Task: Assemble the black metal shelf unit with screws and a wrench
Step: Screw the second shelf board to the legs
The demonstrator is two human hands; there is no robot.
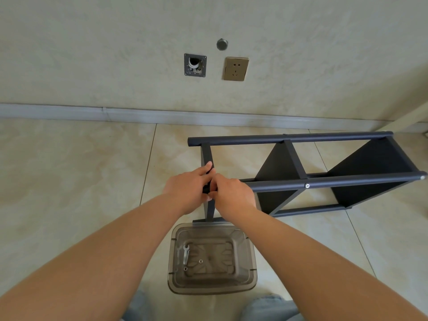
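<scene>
Down on the pale tiled floor [76, 172], the black metal shelf unit [301, 179] lies on its side near the wall, its round tubes running left to right and its flat panels standing upright between them. Both hands meet at the unit's left end. The left hand [187, 186] curls its fingers around the nearer tube's end where the end panel crosses it, and the right hand [231, 191] pinches at the same spot, thumb and fingers closed on the tube; the two hands touch. A silver screw head [307, 186] shows midway along that tube. Just beside the unit, nearer the person, a translucent grey plastic bin [251, 256] stands on the floor, holding a small wrench [186, 254] and two loose nuts [200, 261]. A brass-coloured wall socket [236, 68] sits above the skirting.
</scene>
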